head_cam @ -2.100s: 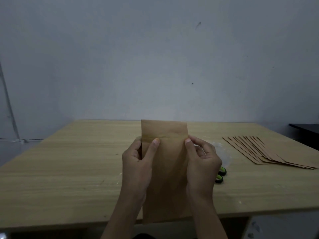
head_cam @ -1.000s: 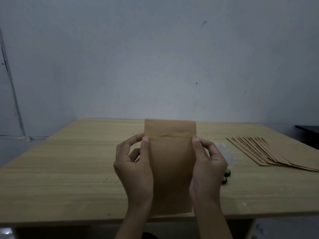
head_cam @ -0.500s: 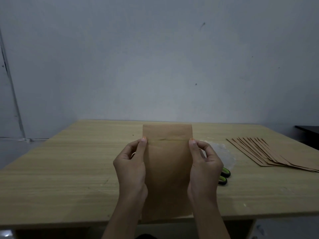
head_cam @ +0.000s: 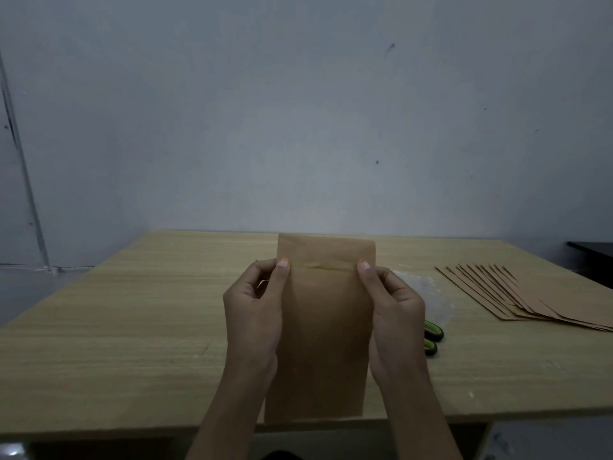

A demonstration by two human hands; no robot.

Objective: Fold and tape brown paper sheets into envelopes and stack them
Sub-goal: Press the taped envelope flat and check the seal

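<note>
Views: a single wide-angle view is given, worn on the person's head.
Position: the camera is set over the near edge of the counter (head_cam: 132, 327), above the forearms.
Direction: it is aimed forward and slightly down; the upper half is filled by the far wall (head_cam: 298, 127), the lower half by the counter.
Nearness: the left hand (head_cam: 253, 313) and right hand (head_cam: 396, 313) are seen close, low at centre, with the brown paper envelope (head_cam: 326, 327) gripped between them.
Right margin: the fanned stack of envelopes (head_cam: 517, 293) is cut by the frame edge.
</note>
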